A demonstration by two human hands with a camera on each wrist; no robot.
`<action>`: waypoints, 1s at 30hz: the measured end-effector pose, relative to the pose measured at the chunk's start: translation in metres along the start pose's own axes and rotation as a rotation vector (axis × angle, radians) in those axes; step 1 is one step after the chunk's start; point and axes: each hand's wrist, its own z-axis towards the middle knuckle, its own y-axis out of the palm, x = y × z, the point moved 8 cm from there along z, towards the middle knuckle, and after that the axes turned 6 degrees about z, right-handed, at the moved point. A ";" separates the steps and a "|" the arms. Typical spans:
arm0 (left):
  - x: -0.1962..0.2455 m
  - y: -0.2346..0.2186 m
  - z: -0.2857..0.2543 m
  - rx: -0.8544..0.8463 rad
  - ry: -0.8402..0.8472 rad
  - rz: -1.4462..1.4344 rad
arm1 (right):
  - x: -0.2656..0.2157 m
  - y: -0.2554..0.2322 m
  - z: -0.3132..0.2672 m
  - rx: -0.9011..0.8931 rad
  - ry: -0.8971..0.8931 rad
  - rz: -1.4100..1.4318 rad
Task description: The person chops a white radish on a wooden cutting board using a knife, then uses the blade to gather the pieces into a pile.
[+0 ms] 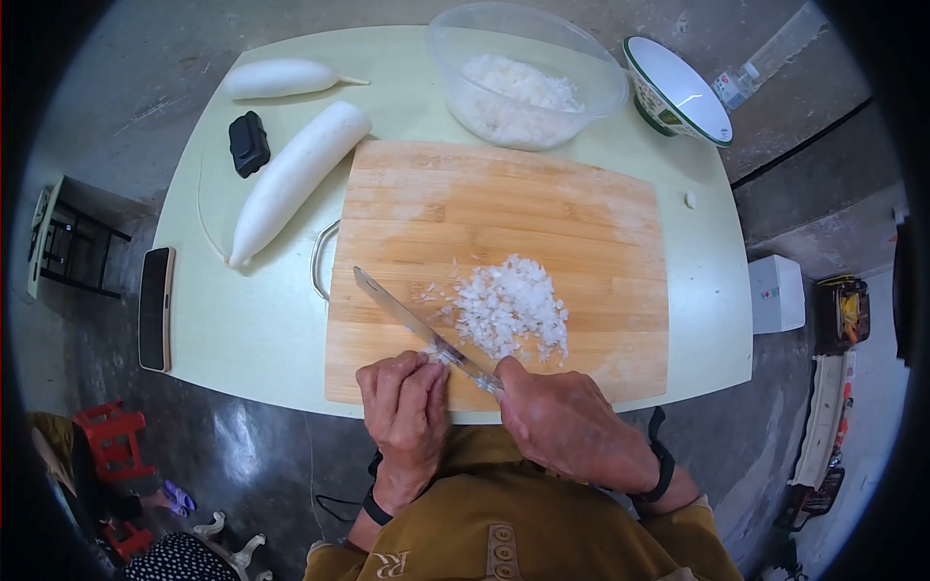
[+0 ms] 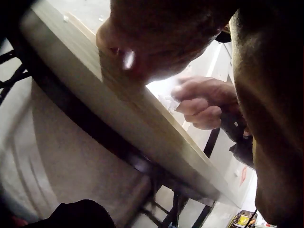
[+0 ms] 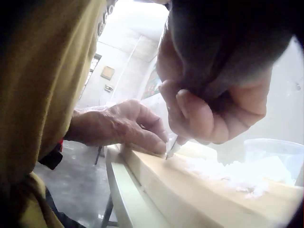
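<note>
Head view: right grip [image 1: 572, 424] round one knife [image 1: 409, 319], left grip [image 1: 403, 412] unclear, one chopped heap [image 1: 513, 305], two radishes [image 1: 298, 184].

Pale green table [image 1: 712, 261], curved edges, fills mid-frame. Wooden cutting board [image 1: 417, 232] flat on it, centre to lower centre; metal loop [image 1: 317, 259] sticks out at its left side. Upper left: slim white radish [image 1: 283, 78], black case [image 1: 249, 144] below it, thick white radish [image 1: 300, 179] slanting just beside the board. Phone [image 1: 156, 310] at far left edge. Top centre: clear plastic bowl [image 1: 603, 85], white shreds inside. Upper right: green-rimmed bowl [image 1: 683, 92] at table edge; small white bit [image 1: 690, 199] below, right of board.
</note>
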 end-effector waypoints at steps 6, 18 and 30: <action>-0.002 0.003 0.003 -0.019 -0.003 -0.002 | -0.003 0.004 0.004 -0.018 0.010 0.027; -0.002 0.000 -0.001 -0.001 0.005 -0.008 | -0.003 -0.003 0.020 0.152 -0.095 0.059; -0.005 -0.004 -0.001 -0.021 0.008 0.018 | -0.003 0.003 0.006 0.001 -0.045 0.050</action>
